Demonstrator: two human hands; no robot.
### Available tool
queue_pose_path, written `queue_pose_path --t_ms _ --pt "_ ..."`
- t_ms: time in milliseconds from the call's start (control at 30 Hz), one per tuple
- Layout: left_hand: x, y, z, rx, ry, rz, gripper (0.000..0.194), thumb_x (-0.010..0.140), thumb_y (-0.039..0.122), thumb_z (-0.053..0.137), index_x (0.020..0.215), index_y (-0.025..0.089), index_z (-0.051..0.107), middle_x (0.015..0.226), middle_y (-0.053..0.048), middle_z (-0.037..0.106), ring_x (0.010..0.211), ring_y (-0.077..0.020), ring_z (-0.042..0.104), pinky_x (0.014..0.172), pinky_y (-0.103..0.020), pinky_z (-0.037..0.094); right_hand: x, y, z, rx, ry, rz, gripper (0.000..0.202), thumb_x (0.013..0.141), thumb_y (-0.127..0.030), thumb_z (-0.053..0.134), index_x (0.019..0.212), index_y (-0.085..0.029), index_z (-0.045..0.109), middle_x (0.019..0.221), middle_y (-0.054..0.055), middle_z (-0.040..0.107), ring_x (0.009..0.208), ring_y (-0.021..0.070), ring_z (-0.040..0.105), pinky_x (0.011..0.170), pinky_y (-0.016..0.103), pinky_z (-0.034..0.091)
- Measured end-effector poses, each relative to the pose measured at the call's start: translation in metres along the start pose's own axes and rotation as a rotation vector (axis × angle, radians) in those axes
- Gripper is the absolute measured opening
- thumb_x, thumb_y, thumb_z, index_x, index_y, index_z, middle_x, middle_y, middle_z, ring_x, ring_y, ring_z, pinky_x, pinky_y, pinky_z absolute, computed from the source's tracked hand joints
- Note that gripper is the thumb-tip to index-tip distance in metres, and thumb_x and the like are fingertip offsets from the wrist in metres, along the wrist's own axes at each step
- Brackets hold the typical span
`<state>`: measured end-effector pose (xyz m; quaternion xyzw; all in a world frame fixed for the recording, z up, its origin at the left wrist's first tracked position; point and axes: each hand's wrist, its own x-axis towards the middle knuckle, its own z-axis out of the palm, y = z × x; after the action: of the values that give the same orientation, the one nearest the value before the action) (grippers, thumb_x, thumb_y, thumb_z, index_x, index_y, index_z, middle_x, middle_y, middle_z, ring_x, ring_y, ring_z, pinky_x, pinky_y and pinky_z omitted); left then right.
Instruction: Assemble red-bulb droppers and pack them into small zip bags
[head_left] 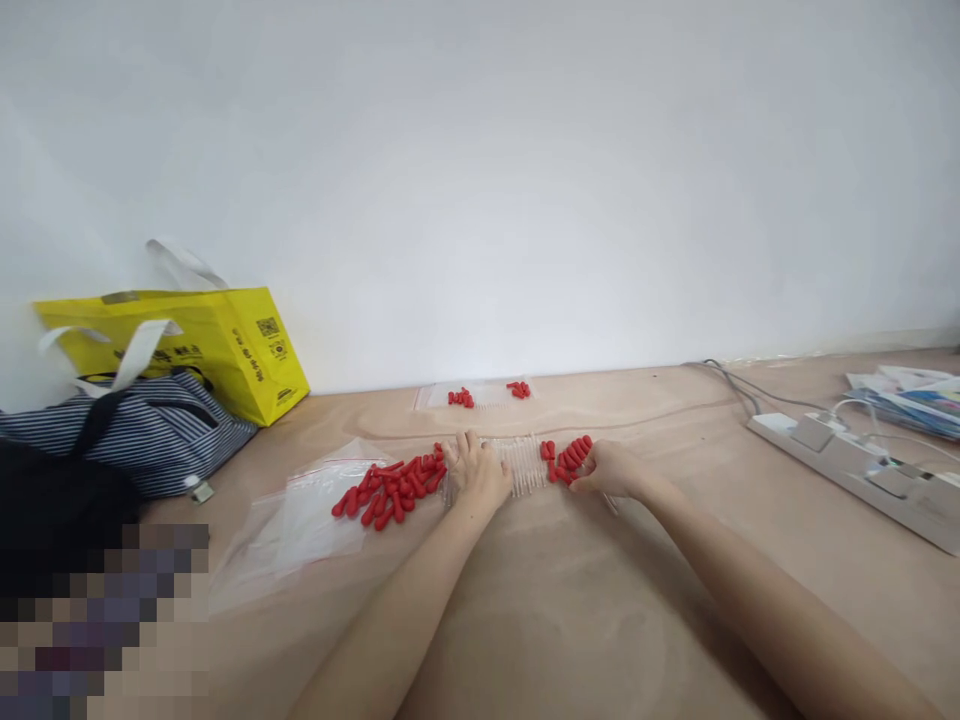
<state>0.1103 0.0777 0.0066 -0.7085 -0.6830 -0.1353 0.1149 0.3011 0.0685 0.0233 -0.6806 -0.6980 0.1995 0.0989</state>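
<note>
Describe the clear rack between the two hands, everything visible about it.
The clear rack looks like transparent plastic, a low strip of thin upright ribs or tubes in a row, lying flat on the tan surface. The left hand rests on its left end, the right hand at its right end. Small red caps sit in a row on its right part; its middle shows bare ribs. A loose pile of red caps lies just left of it. Finer detail is too small to tell.
</note>
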Motion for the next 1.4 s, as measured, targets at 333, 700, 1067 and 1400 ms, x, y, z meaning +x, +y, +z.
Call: queue_pose_path --t_ms 333,700,1067,1400 --pt "0.012 0.012 0.000 0.048 -0.064 -0.040 0.024 0.066 0.021 0.052 0.082 0.011 0.068 0.103 -0.019 0.057 0.104 -0.0338 0.040 0.089 -0.051 0.019 -0.010 -0.012 -0.006 -0.053 0.096 0.014 0.023 0.056 -0.022 0.057 0.037 -0.018 0.045 0.042 -0.003 0.046 0.045 0.0102 0.045 0.042 0.022 0.023" --pt "-0.055 -0.059 -0.023 -0.046 0.137 0.386 0.014 0.080 0.020 0.047 0.073 0.017 0.059 0.081 -0.005 0.062 0.092 -0.0224 0.049 0.089 -0.042 0.022 -0.019 -0.040 0.046 0.266 0.215 -0.461 0.007 0.069 -0.023 0.061 0.074 -0.018 0.061 0.070 0.001 0.063 0.065 0.0121 0.055 0.060 0.022 0.035" --pt "-0.077 -0.088 -0.020 -0.232 0.082 0.414 0.003 0.075 0.021 0.056 0.074 0.022 0.059 0.086 0.000 0.062 0.086 -0.0195 0.051 0.081 -0.040 0.023 -0.040 -0.049 0.072 0.126 0.169 -0.631 0.013 0.076 -0.034 0.058 0.083 -0.026 0.066 0.080 0.000 0.062 0.083 0.0158 0.052 0.077 0.031 0.028" --pt "-0.072 -0.066 -0.011 -0.350 -0.069 0.314 0.007 0.078 0.021 0.051 0.073 0.019 0.055 0.077 0.000 0.060 0.080 -0.0186 0.049 0.072 -0.034 0.027 -0.044 -0.046 0.072 0.118 0.253 -0.666 0.009 0.077 -0.028 0.056 0.081 -0.023 0.063 0.077 0.001 0.060 0.079 0.0167 0.049 0.074 0.033 0.027"
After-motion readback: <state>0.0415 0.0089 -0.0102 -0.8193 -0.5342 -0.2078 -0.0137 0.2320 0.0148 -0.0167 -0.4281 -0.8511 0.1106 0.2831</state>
